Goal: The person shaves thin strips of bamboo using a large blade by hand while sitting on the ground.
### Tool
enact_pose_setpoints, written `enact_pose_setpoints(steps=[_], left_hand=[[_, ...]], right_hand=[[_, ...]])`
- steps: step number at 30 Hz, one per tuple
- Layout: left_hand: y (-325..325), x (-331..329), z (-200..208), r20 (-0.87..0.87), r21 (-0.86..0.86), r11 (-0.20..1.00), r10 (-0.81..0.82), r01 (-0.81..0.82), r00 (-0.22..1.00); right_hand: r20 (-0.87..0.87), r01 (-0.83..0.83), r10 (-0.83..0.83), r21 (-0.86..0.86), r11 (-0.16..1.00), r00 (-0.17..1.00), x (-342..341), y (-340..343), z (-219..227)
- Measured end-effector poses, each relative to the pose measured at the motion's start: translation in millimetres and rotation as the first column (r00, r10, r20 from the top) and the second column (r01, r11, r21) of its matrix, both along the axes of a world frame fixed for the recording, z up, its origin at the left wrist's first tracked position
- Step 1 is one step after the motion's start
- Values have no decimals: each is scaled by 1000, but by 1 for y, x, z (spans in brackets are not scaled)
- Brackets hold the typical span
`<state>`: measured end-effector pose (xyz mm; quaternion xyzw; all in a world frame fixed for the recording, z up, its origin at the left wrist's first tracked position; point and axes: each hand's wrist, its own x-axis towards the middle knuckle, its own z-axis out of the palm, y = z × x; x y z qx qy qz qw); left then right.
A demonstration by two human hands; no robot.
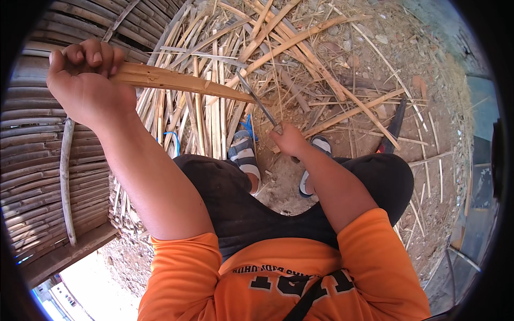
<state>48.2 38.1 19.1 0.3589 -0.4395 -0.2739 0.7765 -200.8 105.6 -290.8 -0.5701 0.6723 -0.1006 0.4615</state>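
Observation:
My left hand (pixel 88 80) is raised at the far left, its fingers curled around the wide end of a split bamboo strip (pixel 160 78). The strip runs rightward from the fist and narrows to a tip above the ground in front of my feet. Lower down and near the middle, my right hand (pixel 290 140) grips a long-bladed knife (pixel 258 100) by its handle, which the fingers mostly hide. The dark, slim blade points up and left, crossing close to the strip's narrow end. Whether the blade touches the strip I cannot tell.
Many thin split strips (pixel 214 117) lie heaped beyond my left knee. Longer, wider strips (pixel 308 45) cross each other farther ahead. A dark blade-like tool (pixel 396 120) with a red end lies to the right. A slatted bamboo wall (pixel 37 144) stands at the left; my sandalled feet (pixel 243 150) are between.

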Motion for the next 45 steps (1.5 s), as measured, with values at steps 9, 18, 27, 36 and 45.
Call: enact_pose_setpoints(steps=[9, 18, 27, 36, 45], left_hand=[[2, -9, 0, 38, -22, 993, 114, -113, 993], [3, -14, 0, 16, 28, 988, 154, -154, 988], [-1, -7, -2, -22, 29, 984, 175, -174, 984], [1, -19, 0, 14, 62, 969, 239, -239, 971], [-2, -8, -1, -74, 67, 981, 186, -181, 980]], right_hand=[[247, 195, -108, -363, 911, 963, 28, -11, 86], [-153, 28, -67, -243, 970, 986, 4, 17, -26], [-115, -48, 19, -256, 965, 993, 3, -10, 40], [25, 122, -122, -388, 913, 992, 11, 14, 12], [66, 19, -22, 51, 999, 998, -7, 4, 5]])
